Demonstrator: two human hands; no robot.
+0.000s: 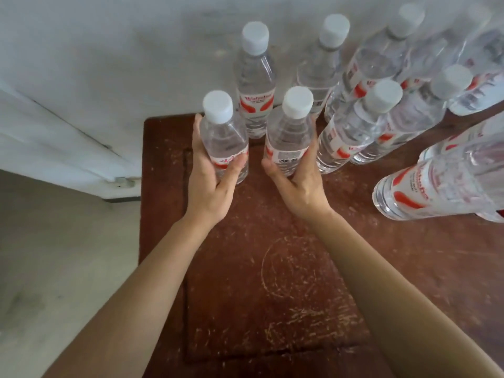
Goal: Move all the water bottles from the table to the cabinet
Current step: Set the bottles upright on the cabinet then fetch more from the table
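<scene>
Two bare forearms reach up from the bottom of the frame across a scratched brown table (259,268); the left hand (210,184) is wrapped round the lower body of the left bottle (226,137), thumb across its red-and-white label and fingers out of sight behind it; the right hand (297,184) clasps the right bottle (289,135) in the same way, thumb near the barcode; both bottles stand upright just above the middle of the frame, near each other but not touching, and whether their bases have left the wood I cannot tell. The step in hand looks to be lifting this pair to carry off; it would go best with a straight upward lift before any swing sideways, since a third bottle (255,85) stands just behind and between them and the remaining bottles (357,126) crowd the upper right, close to the right wrist; a firm but not crushing hold low on the body seems wise, as thin clear plastic may dent and slip. Every bottle in view is clear, capped in white and filled with clear water nearly to the neck, so each should be fairly heavy and unlikely to spill; those at the far right edge are blurred and may be wrapped together, though I cannot tell. No cabinet is identifiable; a white panel (54,137) fills the left of the frame, and what it belongs to is unclear.
</scene>
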